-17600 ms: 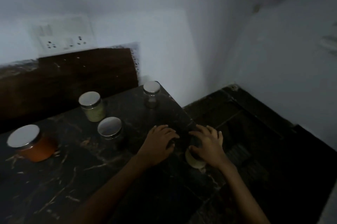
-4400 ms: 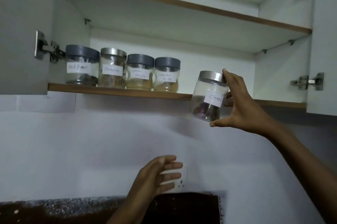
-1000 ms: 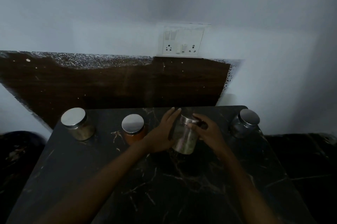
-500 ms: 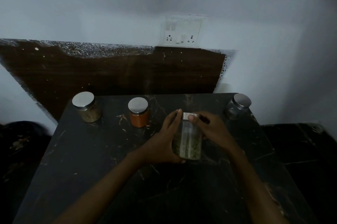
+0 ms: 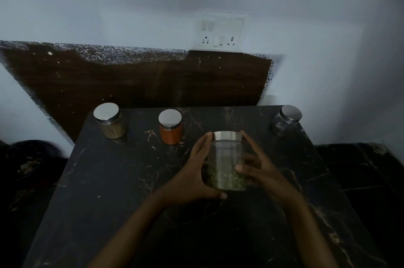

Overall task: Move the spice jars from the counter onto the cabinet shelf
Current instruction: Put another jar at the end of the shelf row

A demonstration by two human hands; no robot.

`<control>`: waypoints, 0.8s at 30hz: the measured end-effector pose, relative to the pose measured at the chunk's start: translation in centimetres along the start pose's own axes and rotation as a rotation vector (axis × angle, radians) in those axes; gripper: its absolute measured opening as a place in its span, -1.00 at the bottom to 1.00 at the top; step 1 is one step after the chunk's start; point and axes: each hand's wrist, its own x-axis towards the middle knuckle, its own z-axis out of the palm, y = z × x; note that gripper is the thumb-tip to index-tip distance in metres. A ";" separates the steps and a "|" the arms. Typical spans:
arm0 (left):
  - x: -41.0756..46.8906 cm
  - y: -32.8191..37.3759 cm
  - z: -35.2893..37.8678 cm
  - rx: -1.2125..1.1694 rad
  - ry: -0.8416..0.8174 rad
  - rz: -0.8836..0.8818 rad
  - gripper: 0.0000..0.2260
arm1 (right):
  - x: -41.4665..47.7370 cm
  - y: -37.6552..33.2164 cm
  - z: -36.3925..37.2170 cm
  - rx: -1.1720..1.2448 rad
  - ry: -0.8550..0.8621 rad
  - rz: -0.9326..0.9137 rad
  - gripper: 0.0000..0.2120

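Note:
A clear glass jar (image 5: pixel 226 163) with a steel lid and green dried herbs in its bottom is held upright between both hands, above the middle of the dark marble counter (image 5: pixel 122 202). My left hand (image 5: pixel 194 176) wraps its left side and my right hand (image 5: pixel 258 167) its right side. Three more steel-lidded jars stand along the counter's back edge: a tan-filled jar (image 5: pixel 110 121) at the left, an orange-red jar (image 5: pixel 170 126) in the middle, and a dark jar (image 5: pixel 285 120) at the right corner. The cabinet shelf is out of view.
A dark brown backsplash panel (image 5: pixel 142 80) rises behind the counter, with a white socket plate (image 5: pixel 220 33) on the wall above it. Dark floor lies to the left and right of the counter.
The herb jar has been drawn toward me from near the back row and turned upright. Both hands have shifted their grip down its sides. The view has tilted slightly.

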 end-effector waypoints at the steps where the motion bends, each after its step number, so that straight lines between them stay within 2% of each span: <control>1: -0.2 0.1 0.1 -0.084 -0.009 -0.021 0.10 | -0.1 -0.1 0.2 -0.007 0.019 -0.019 -0.23; 4: -0.6 0.8 1.1 -0.370 0.037 -0.098 -0.04 | -0.1 -0.2 1.3 -0.098 0.076 -0.087 -0.18; 7: -0.3 1.0 2.4 -0.610 0.187 -0.169 -0.25 | -0.2 0.2 2.4 -0.182 0.050 -0.131 -0.08; 11: -0.5 1.3 3.1 -0.731 0.363 -0.177 -0.36 | -0.9 0.3 2.5 -0.203 0.023 -0.147 -0.07; 14: -0.8 1.5 3.3 -0.734 0.385 -0.179 -0.42 | -1.2 0.2 2.2 -0.168 0.000 -0.136 -0.05; 19: -0.7 1.6 3.2 -0.790 0.276 -0.276 -0.46 | -1.7 0.1 2.2 -0.089 -0.011 -0.076 -0.01; 23: -0.4 2.0 3.1 -0.695 0.237 -0.342 -0.22 | -1.7 -0.1 3.1 -0.176 0.072 -0.129 0.10; 24: -0.3 2.0 3.1 -0.704 0.247 -0.335 -0.22 | -1.8 -0.1 3.3 -0.184 0.078 -0.145 0.10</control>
